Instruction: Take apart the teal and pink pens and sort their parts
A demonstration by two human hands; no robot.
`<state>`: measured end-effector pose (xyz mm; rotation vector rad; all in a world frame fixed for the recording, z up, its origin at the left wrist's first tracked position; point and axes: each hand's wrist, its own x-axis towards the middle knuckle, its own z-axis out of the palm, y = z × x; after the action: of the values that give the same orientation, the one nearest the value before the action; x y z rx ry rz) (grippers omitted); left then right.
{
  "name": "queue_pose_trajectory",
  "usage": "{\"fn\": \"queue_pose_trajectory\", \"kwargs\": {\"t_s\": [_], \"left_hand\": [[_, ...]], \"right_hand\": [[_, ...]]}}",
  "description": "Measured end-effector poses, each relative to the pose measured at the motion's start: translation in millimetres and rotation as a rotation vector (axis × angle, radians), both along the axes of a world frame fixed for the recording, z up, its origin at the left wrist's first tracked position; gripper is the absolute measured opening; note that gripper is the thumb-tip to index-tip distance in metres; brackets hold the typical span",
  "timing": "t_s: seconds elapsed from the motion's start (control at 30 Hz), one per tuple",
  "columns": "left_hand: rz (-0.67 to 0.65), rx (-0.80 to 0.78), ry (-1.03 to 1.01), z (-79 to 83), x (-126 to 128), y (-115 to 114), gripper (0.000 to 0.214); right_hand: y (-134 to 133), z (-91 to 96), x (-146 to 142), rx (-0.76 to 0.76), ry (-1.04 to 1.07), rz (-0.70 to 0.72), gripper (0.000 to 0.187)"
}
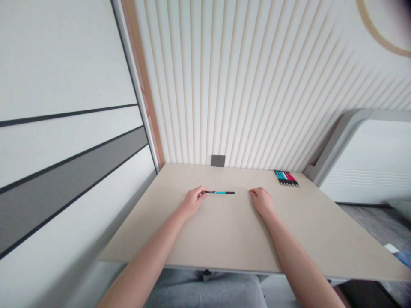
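My left hand (193, 199) rests on the desk, left of its middle, with thumb and fingers closed on the dark end of a pen (221, 192). The pen has a bright blue barrel and a black section with a small pale tip pointing right. It lies level, sideways to me, at or just above the desk top. A short gap to the right of that tip, my right hand (262, 200) lies on the desk, its fingers curled together with nothing visible in them. Beyond it, near the wall, several pens (287, 178) in blue, white and red lie side by side.
The beige desk (224, 239) meets a ribbed white wall (218, 85). A dark wall socket (218, 161) sits just above its back edge. White and grey panels (73, 162) rise on the left. A white and grey headboard (369, 158) stands to the right.
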<state>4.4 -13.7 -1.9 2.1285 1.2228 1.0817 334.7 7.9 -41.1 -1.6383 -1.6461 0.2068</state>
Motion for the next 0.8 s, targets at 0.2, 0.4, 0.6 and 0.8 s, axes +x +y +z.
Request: {"fn": "queue_pose_trajectory", "kwargs": {"t_s": [0.2,0.4,0.6,0.8], "left_hand": [[0.005,0.005,0.000,1.1,0,0,0.027],[0.020,0.016,-0.009,-2.1,-1,1,0.024],[0.030,0.014,-0.008,-2.5,-1,1,0.024],[0.016,0.011,-0.002,-2.1,-2,1,0.023]], "right_hand": [[-6,6.9,-16,0.002,0.213,0.147,0.025],[-13,15.4,-41,-0.001,0.404,0.279,0.039],[-19,25.2,-47,-0.035,0.537,0.353,0.039],[-24,30.6,-54,-0.046,0.603,0.380,0.039]]}}
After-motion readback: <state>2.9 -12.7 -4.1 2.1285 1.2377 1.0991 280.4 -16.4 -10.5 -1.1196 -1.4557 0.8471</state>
